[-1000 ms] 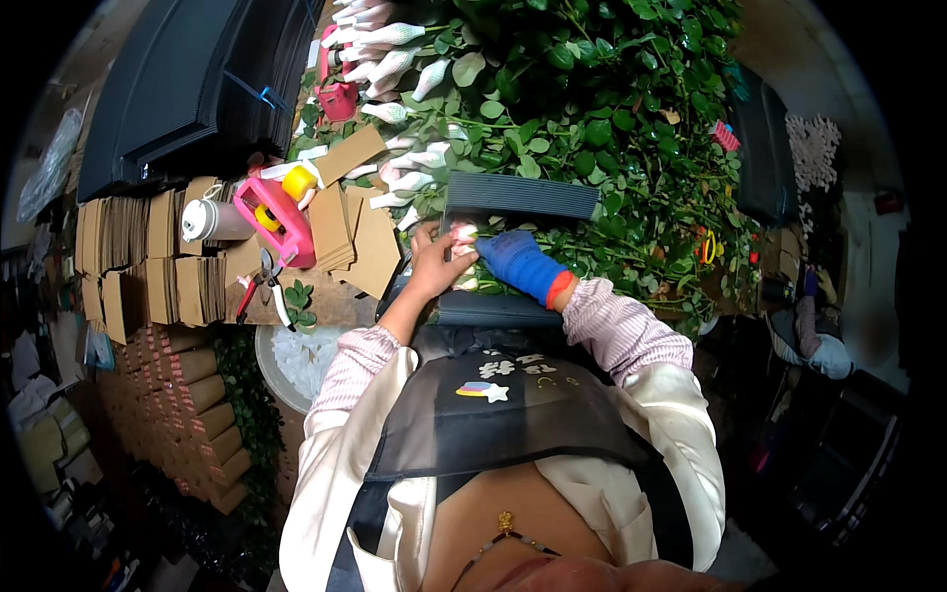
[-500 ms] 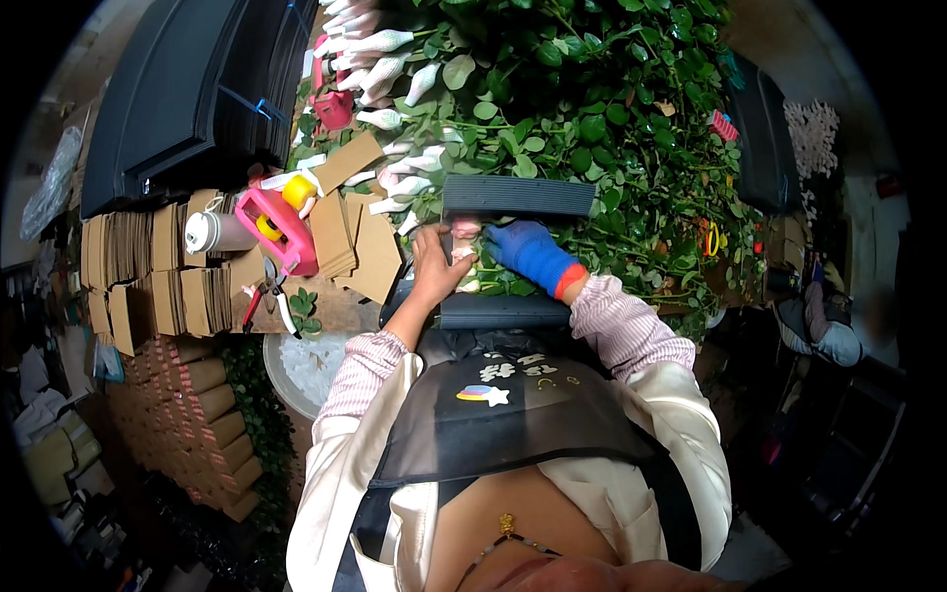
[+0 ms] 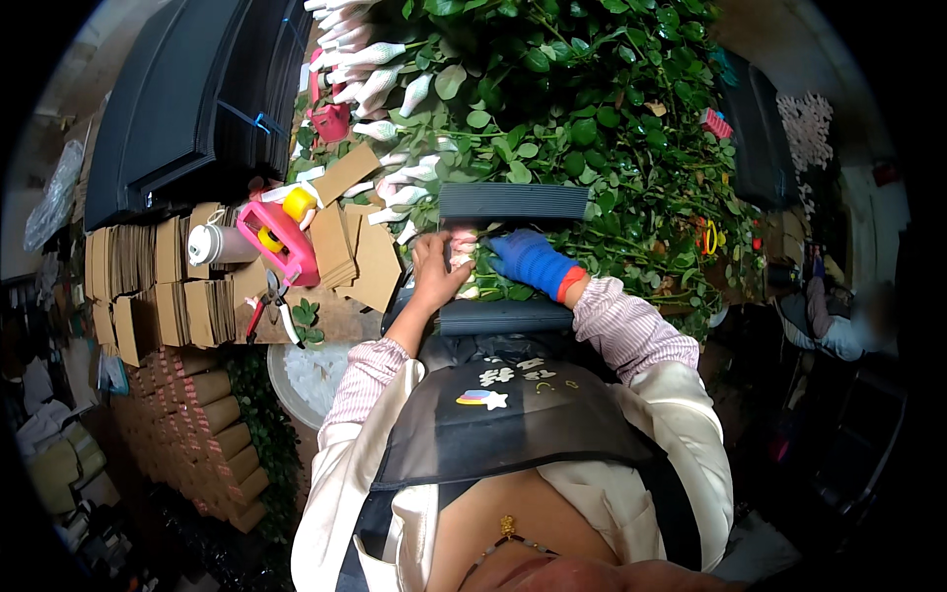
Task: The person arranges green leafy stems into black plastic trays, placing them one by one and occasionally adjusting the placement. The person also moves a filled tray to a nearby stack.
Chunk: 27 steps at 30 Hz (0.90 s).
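Close to the middle of the near edge of the worktop (image 3: 345, 322), a short column of pale pink blooms (image 3: 463, 247) lies between a ribbed dark far panel (image 3: 515, 202) and a similar near panel (image 3: 505, 317), heads to the left and leafy stems (image 3: 612, 252) running off to the right. As far as I can judge, this bunch is only part-way made: several heads sit one below another, but the panels stand apart and nothing covers them from above. Plenty looks left over, since a deep heap of green foliage (image 3: 592, 118) spreads toward the far edge, and white-netted blooms (image 3: 377, 89) are piled at its left side. Loose cardboard pieces (image 3: 373, 261) lie just left of my bare left hand (image 3: 432, 268), unused as yet. That hand reaches forward from the near edge, palm down, fingers a little parted and thumb angled inward, touching the left end of the blooms; it seems to steady them rather than clasp them. My blue-gloved right hand (image 3: 528, 259) comes in slantwise from the right, its back upward and fingers pointing left, low over the stems just beside the heads; its fingertips are hidden, so I cannot tell whether it grips any.
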### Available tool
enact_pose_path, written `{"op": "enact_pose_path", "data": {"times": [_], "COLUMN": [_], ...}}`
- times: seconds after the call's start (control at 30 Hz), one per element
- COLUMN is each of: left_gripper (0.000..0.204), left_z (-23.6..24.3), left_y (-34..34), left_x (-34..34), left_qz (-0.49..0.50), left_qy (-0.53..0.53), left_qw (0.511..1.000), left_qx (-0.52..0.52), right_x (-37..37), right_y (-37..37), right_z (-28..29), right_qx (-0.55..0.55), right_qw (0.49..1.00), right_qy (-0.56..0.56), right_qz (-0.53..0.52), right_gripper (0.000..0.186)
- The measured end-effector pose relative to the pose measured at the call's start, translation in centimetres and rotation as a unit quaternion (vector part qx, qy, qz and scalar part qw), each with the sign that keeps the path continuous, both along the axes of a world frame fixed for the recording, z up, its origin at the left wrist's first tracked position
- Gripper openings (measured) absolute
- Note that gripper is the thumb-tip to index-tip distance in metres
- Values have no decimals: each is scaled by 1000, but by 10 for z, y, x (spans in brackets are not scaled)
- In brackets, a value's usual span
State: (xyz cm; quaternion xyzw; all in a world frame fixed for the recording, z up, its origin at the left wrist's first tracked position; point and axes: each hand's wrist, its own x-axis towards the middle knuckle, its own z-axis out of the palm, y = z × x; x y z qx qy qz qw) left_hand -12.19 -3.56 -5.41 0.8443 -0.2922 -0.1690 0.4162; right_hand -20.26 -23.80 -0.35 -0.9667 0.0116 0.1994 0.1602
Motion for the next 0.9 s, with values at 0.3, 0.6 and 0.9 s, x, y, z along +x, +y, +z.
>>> {"op": "enact_pose_path", "data": {"times": [0.3, 0.6, 0.9], "left_gripper": [48, 47, 49], "left_z": [-6, -7, -5], "left_y": [-15, -10, -12], "left_x": [8, 7, 5], "left_qz": [65, 61, 58], "left_qy": [2, 22, -6], "left_qw": [998, 998, 998], "left_qx": [11, 6, 3], "right_x": [-2, -3, 23], "right_y": [11, 9, 21], "right_z": [37, 6, 11], "right_qx": [29, 107, 18], "right_qw": [999, 985, 998], "right_qy": [14, -97, -32], "right_qz": [-23, -92, -45], "right_gripper": [36, 43, 36]}}
